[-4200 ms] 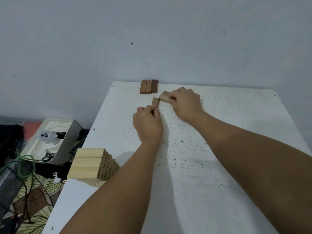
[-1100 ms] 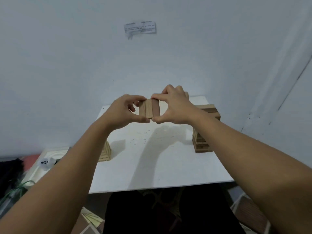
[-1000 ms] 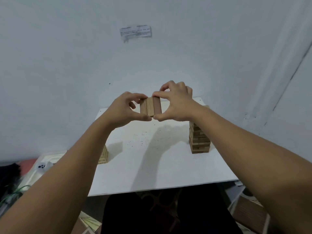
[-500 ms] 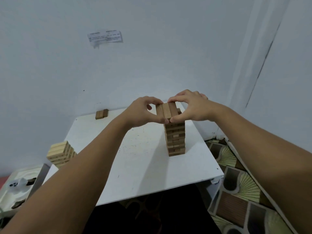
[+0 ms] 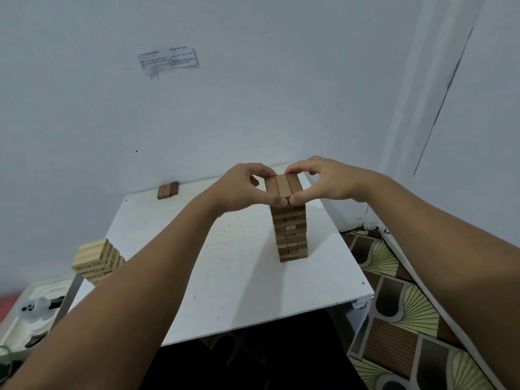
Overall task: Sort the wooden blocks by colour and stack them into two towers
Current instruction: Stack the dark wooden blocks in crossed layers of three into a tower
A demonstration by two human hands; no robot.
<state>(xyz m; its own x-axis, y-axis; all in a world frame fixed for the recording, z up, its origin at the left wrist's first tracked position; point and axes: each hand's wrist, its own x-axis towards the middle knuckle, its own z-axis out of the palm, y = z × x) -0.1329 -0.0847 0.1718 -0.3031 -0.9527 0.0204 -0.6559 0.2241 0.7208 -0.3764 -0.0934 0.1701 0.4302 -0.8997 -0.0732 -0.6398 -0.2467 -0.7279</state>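
A tall tower of dark brown blocks [image 5: 291, 235] stands on the right half of the white table [image 5: 230, 266]. Three brown blocks held side by side as a layer [image 5: 283, 187] sit at the tower's top. My left hand [image 5: 242, 190] pinches the layer from the left and my right hand [image 5: 323, 178] pinches it from the right, thumbs at the near end. A shorter tower of pale blocks [image 5: 97, 258] stands at the table's left edge. Two loose brown blocks [image 5: 168, 190] lie at the far edge by the wall.
The table sits in a corner, with walls behind and to the right. A patterned floor mat [image 5: 399, 319] lies to the right. Left of the table stands a white moulded tray [image 5: 31, 311] with small items.
Both hands have carried the three-block layer from mid-air above the table over to the top of the dark tower. The view has swung right with them.
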